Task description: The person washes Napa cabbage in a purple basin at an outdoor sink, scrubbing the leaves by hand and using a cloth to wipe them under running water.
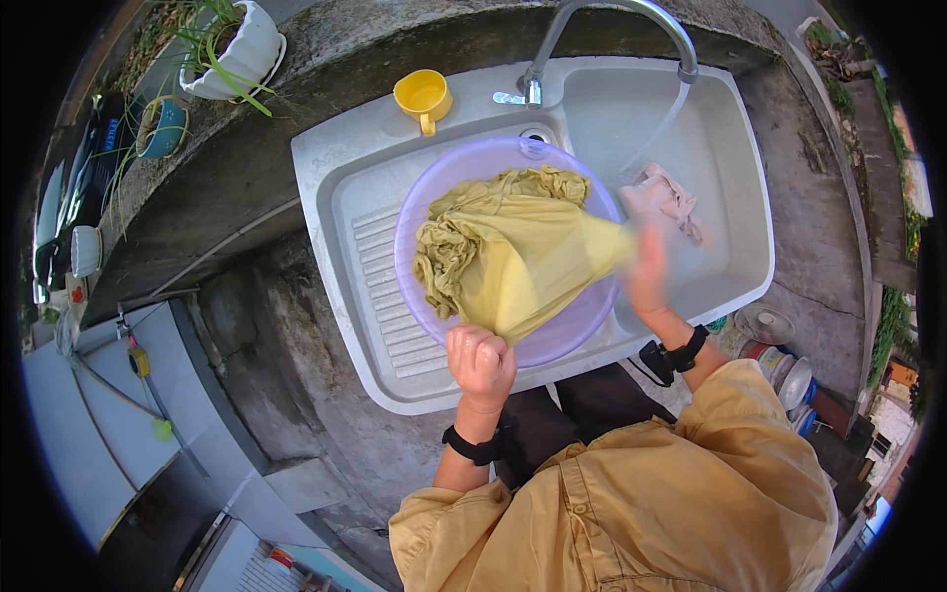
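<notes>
A wet yellow-green cloth garment (518, 244) lies bunched in a translucent purple plastic basin (566, 342). My left hand (481, 366) is a fist at the basin's near rim, gripping one edge of the garment. Over the right rim, my right hand (647, 270) is blurred; a stretch of the fabric runs taut to it, and its fingers seem closed on that end. A pale pink cloth (658, 194) rests in the right-hand bowl of the sink, just beyond my right hand.
The basin stands on the ribbed drainboard (381, 296) of a grey double sink (743, 185). Water runs from the curved metal faucet (669, 29) into the right bowl. A yellow plastic cup (423, 98) sits on the back ledge. Potted plants (237, 55) line the wall at upper left.
</notes>
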